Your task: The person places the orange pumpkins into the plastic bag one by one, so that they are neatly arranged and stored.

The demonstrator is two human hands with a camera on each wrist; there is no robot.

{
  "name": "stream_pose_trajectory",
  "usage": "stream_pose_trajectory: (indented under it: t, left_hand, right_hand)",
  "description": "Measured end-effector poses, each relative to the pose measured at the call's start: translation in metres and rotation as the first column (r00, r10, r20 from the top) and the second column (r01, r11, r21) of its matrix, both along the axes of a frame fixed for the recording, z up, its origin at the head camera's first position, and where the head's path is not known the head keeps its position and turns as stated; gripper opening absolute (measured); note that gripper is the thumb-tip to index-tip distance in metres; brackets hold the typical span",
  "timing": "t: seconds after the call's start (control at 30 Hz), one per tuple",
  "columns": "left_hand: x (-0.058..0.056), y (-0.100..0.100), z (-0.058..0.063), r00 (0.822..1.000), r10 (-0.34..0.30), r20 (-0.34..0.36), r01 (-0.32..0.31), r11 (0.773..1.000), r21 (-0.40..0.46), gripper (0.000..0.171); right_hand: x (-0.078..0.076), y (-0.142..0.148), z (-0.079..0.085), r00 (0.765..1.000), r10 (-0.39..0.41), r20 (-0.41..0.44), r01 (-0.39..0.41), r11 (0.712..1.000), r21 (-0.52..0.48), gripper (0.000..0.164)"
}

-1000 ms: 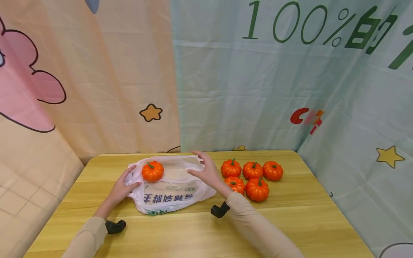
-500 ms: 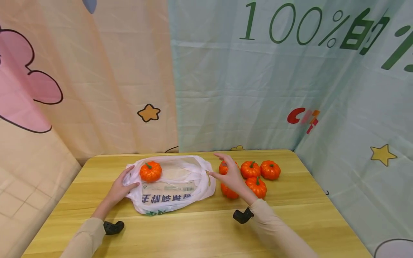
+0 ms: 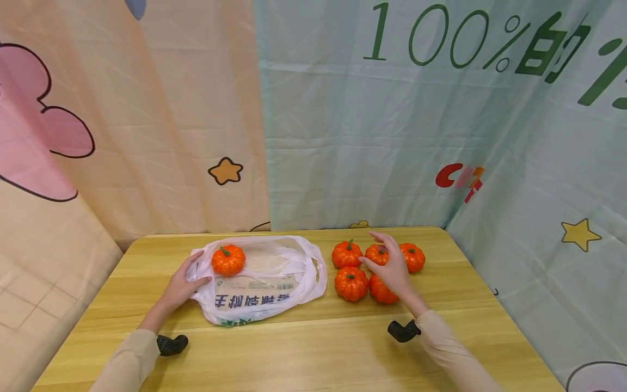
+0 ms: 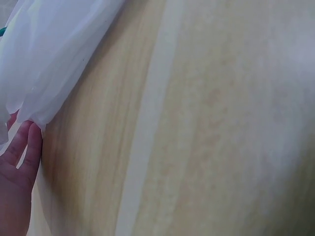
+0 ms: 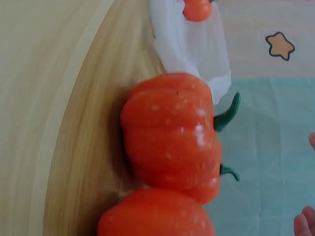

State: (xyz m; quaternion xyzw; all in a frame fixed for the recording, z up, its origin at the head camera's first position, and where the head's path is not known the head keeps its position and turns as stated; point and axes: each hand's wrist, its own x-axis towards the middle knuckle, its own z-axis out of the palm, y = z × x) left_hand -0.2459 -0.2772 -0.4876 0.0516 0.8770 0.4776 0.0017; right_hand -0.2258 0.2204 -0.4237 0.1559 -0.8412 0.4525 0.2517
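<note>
A white plastic bag (image 3: 313, 288) with dark lettering lies mouth open on the table's left half. Inside it, at the left end, sits a small orange pumpkin (image 3: 228, 261) with a green stem. My left hand (image 3: 180, 286) holds the bag's left edge; in the left wrist view its fingertips are partly hidden by the plastic. Over the group of several small pumpkins (image 3: 351, 283) at right, my right hand (image 3: 394, 270) hovers with thumb and fingers spread, nothing between them. It partly covers a back pumpkin (image 3: 376, 255) and a front pumpkin (image 3: 381, 289).
The wooden table (image 3: 294, 354) ends at a printed curtain (image 3: 343, 136) behind, with more curtain (image 3: 553, 261) on the right. Another pumpkin (image 3: 413, 258) sits at the group's right end. A black wrist device (image 3: 404, 331) sticks out from each wrist.
My right hand has moved right, from above the bag's right end to over the pumpkins. The left hand stays at the bag's left edge, and the pumpkin in the bag has not moved.
</note>
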Motion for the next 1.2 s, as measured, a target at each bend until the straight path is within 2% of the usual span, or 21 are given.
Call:
stream_pose_trajectory:
  t: [0.07, 0.17, 0.3, 0.53, 0.7, 0.97, 1.2]
  left_hand:
    - [0.001, -0.001, -0.001, 1.000, 0.003, 0.001, -0.003, 1.000, -0.003, 0.079]
    - [0.001, -0.002, -0.001, 1.000, 0.010, 0.006, -0.009, 1.000, -0.005, 0.079]
    - [-0.001, -0.003, -0.003, 1.000, 0.015, -0.003, -0.015, 1.000, 0.005, 0.080]
    - [-0.002, -0.004, -0.006, 1.000, 0.013, -0.016, -0.013, 1.000, 0.015, 0.080]
    - [-0.003, -0.003, -0.006, 1.000, 0.013, -0.014, -0.013, 1.000, 0.013, 0.080]
    - [-0.003, -0.001, -0.005, 1.000, 0.019, -0.010, -0.019, 1.000, 0.006, 0.078]
    - [-0.002, 0.001, -0.003, 1.000, 0.017, 0.014, -0.018, 1.000, 0.013, 0.078]
  right_hand:
    - [0.007, 0.006, 0.007, 1.000, -0.025, -0.007, 0.025, 1.000, -0.007, 0.061]
    - [0.006, 0.023, 0.005, 0.997, -0.069, -0.015, 0.069, 0.998, -0.008, 0.061]
    - [-0.007, 0.054, -0.013, 0.989, -0.149, 0.003, 0.149, 0.988, -0.045, 0.062]
    - [-0.011, 0.083, -0.022, 0.967, -0.244, 0.068, 0.250, 0.964, -0.089, 0.063]
    - [-0.014, 0.096, -0.025, 0.955, -0.257, 0.146, 0.273, 0.957, -0.101, 0.067]
    - [-0.022, 0.113, -0.038, 0.952, -0.230, 0.202, 0.253, 0.962, -0.098, 0.069]
    - [-0.028, 0.123, -0.051, 0.931, -0.229, 0.283, 0.264, 0.960, -0.091, 0.073]
